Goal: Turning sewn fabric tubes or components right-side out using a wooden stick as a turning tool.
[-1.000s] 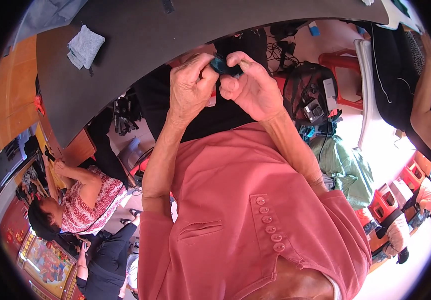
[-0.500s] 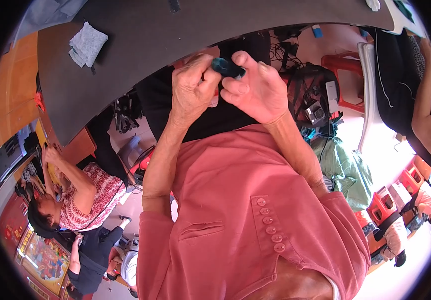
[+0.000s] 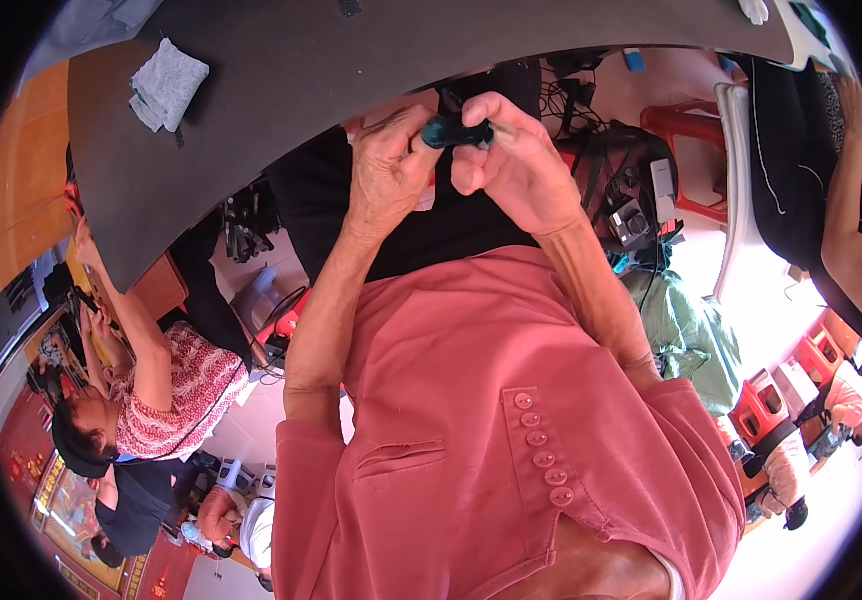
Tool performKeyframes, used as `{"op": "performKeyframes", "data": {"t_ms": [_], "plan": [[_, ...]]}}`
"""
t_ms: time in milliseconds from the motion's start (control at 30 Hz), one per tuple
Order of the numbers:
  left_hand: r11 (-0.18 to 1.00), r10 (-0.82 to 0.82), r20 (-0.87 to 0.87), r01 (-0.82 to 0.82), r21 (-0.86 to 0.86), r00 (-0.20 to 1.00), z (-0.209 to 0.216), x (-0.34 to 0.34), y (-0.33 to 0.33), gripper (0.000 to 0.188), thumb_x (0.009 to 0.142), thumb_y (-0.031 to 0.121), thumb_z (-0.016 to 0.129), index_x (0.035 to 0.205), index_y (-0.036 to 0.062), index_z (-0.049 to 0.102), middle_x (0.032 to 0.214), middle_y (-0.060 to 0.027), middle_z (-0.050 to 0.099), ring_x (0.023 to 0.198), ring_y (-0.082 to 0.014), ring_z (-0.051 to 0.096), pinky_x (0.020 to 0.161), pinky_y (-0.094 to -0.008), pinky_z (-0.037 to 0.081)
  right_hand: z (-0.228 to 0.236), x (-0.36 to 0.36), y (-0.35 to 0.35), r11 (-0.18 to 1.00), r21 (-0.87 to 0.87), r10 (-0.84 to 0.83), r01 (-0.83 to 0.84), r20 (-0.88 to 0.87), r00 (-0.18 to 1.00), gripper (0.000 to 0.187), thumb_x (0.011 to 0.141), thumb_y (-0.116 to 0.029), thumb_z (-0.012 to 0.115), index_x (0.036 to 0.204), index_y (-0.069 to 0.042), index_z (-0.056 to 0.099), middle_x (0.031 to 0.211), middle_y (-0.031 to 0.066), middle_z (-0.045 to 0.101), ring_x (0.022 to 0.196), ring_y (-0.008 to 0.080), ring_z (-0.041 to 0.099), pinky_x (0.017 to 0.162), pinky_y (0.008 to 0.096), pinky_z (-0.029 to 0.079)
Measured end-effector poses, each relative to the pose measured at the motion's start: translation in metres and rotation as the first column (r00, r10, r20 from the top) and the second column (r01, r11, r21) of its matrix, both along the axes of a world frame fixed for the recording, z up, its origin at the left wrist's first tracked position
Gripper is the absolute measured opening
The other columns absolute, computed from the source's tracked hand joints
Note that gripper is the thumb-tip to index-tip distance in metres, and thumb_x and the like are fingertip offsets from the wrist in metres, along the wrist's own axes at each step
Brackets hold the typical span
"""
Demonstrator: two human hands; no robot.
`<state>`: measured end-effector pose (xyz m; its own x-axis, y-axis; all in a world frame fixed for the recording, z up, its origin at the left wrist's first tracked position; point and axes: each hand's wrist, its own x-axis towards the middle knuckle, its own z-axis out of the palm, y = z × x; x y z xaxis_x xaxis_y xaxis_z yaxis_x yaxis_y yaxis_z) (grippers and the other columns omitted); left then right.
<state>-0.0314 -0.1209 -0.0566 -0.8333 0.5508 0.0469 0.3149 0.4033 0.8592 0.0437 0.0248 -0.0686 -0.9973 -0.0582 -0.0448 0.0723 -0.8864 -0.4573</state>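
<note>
A small dark teal piece [image 3: 448, 133], soft and slightly shiny like cloth, spans the gap between my two hands below the table's near edge. My left hand [image 3: 389, 168] is closed, its thumb and bent index finger pinching the piece's left end. The right end lies between the thumb and fingers of my right hand [image 3: 529, 168], which pinch it from above and below. My fingers hide both ends, so its full shape does not show.
A dark table [image 3: 281, 90] curves across the top, with a folded grey cloth [image 3: 169, 85] at its left. Red stools [image 3: 686, 150], a black bag [image 3: 606, 175] and a green sack [image 3: 686, 335] stand right. At left, a person in a patterned top [image 3: 186, 390] reaches toward the table.
My right hand has turned and closed more around the teal piece, which now lies more level between my hands. At left, the person's arm has stretched up toward the table edge.
</note>
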Motion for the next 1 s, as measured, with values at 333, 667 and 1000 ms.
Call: {"op": "performKeyframes", "data": {"t_ms": [333, 667, 1000], "plan": [[0.99, 0.094, 0.063, -0.1, 0.099, 0.994, 0.001, 0.001, -0.002, 0.011, 0.077, 0.001, 0.051, 0.083, -0.0018, 0.06, 0.066, -0.0087, 0.055, 0.06, -0.0168, 0.052, 0.06, -0.0301, 0.043, -0.006, 0.001, -0.015, 0.845, -0.512, 0.142, -0.155, -0.065, 0.988, 0.035, 0.09, -0.031, 0.054, 0.12, -0.015, 0.045, 0.108, 0.0042, 0.053, 0.073, 0.0121, 0.049, 0.061, 0.026, 0.04], [0.964, 0.139, 0.387, -0.214, 0.156, 0.911, 0.039, 0.013, 0.0, 0.02, 0.088, 0.014, 0.053, 0.095, -0.0034, 0.061, 0.067, -0.0056, 0.061, 0.07, -0.012, 0.055, 0.071, -0.0284, 0.045, 0.001, 0.013, -0.014, 0.812, 0.569, -0.118, 0.129, -0.057, 0.991, 0.031, 0.082, -0.011, 0.062, 0.11, -0.009, 0.051, 0.088, 0.0026, 0.058, 0.069, 0.0114, 0.051, 0.062, 0.0241, 0.042], [0.933, 0.151, 0.538, -0.299, 0.2, 0.829, 0.029, 0.008, 0.006, 0.02, 0.085, 0.01, 0.054, 0.095, -0.0036, 0.063, 0.072, -0.0021, 0.058, 0.059, -0.0066, 0.053, 0.056, -0.0209, 0.043, 0.005, 0.013, -0.013, 0.147, 0.915, -0.151, 0.376, -0.355, 0.922, 0.041, 0.068, -0.014, 0.072, 0.106, -0.006, 0.057, 0.078, 0.0038, 0.06, 0.065, 0.0141, 0.056, 0.061, 0.0244, 0.047]]}}
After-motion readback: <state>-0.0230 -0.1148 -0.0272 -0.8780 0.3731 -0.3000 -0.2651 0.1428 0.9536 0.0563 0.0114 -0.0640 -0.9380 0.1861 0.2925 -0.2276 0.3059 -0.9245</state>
